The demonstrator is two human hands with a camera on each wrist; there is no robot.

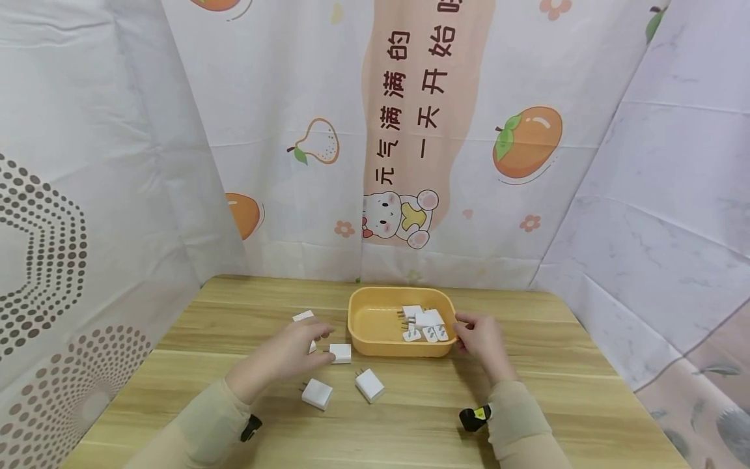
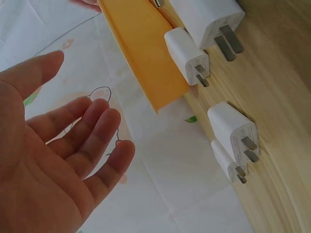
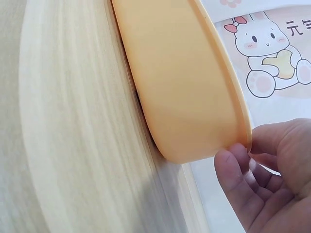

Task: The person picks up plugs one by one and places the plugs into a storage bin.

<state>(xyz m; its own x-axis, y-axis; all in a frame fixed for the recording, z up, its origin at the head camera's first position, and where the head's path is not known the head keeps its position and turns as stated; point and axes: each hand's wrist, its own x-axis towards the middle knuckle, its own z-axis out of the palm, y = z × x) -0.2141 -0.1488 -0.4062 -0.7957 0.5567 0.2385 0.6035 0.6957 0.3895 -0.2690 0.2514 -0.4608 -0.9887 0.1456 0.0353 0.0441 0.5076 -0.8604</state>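
A yellow plastic tray (image 1: 375, 348) sits toward the back of the wooden table, with several white charger plugs (image 1: 430, 318) heaped in its right half. At its right end, my right hand (image 1: 482, 342) pinches the rim between thumb and fingers; the right wrist view shows the fingertips (image 3: 228, 162) at the tray's corner. My left hand (image 1: 287, 355) hovers left of the tray, holding nothing, its fingers loosely bent and apart. Near it lie loose white charger plugs: one charger plug (image 1: 340, 353) by the tray's corner, others in front and behind, one partly hidden by the hand.
Two charger plugs lie nearest me, a left one (image 1: 317, 395) and a right one (image 1: 370, 385). Another charger plug (image 1: 303, 316) lies beyond the left hand. Printed curtains (image 1: 293, 215) hang along the back and both sides of the table (image 1: 410, 417).
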